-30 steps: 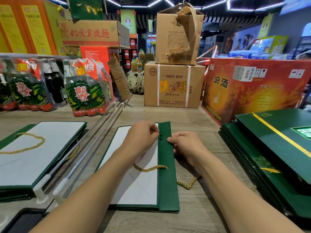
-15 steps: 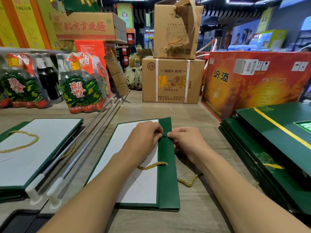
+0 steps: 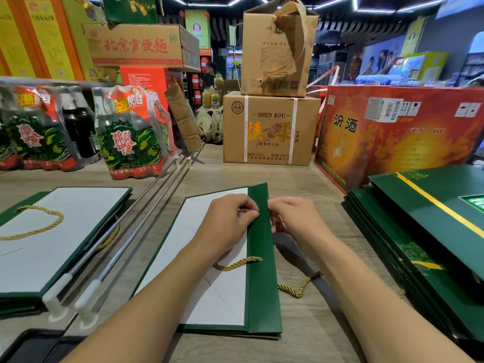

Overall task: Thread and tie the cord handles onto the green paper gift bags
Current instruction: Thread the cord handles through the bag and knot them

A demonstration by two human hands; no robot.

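Fingers (image 3: pixel 250 214) of the left hand (image 3: pixel 225 226) curl tight and pinch a loop of twisted gold cord (image 3: pixel 237 265) at the inner edge of the green flap, while the right hand (image 3: pixel 293 218) sits just across the flap with its fingers curled at the outer edge; what they pinch is hidden. A rope-like length of the cord arcs over the bag's white panel below the left wrist, and a further length lies on the tabletop just right of the bag. Flat and rectangular, the green paper bag (image 3: pixel 263 292) lies at the middle of the pale wood-grain tabletop (image 3: pixel 301 179), its matte card folded into a long narrow strip beside the smooth white inside face. Left of it run two shiny metal rods (image 3: pixel 146 213), then a corded bag (image 3: pixel 52 231). A stack of flat green bags (image 3: pixel 432 244) sits at right. Behind stand brown cardboard boxes (image 3: pixel 269 129), a glossy red carton (image 3: pixel 392 134) and plastic-wrapped bottle packs (image 3: pixel 131 137), in a shop under strip lights.
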